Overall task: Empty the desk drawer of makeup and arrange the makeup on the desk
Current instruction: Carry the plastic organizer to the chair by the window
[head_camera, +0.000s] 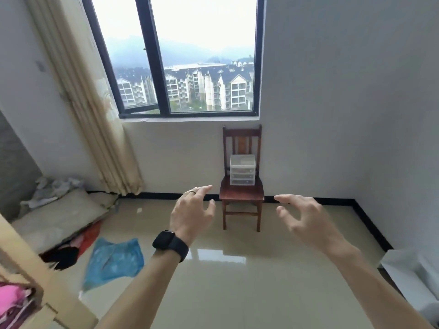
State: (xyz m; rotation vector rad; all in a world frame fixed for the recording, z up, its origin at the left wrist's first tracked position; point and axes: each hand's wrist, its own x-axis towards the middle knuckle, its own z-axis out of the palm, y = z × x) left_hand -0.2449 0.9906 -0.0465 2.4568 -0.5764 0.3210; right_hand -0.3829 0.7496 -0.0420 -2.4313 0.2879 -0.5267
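Both hands are up in front w/ nothing in them: left hand (pixel 192 216) (black watch (pixel 169 245) on the wrist, ring (pixel 193 191) on a finger) and right hand (pixel 306 220) hover apart, fingers released, spread and lightly bent. Beyond them, across the tiled floor (pixel 237 281), a wooden chair (pixel 240 195) stands against the wall below the window (pixel 190 55). On its seat sits a small white plastic drawer unit (pixel 242 173), stacked shallow drawers, all apparently pushed in. That's the task's thing as far as I can judge, well apart from both hands. Its contents are too small & hazy to tell, and no makeup shows anywhere. Step in hand, imo: the approach, i.e. nothing opened or emptied yet. No surface for arranging shows clearly; a white object (pixel 408 269) at the right edge may be part of one, can't tell. Next move prob calls for closing the gap to the chair, then one hand steadying the unit while the other pulls a drawer front straight out. The unit looks like light plastic sitting loose on the seat, so a one-handed tug could drag the whole thing fwd. Alt: lift it w/ both hands at its sides. Also there: curtain (pixel 95 115) at left, blue plastic bag (pixel 114 260) on the floor.
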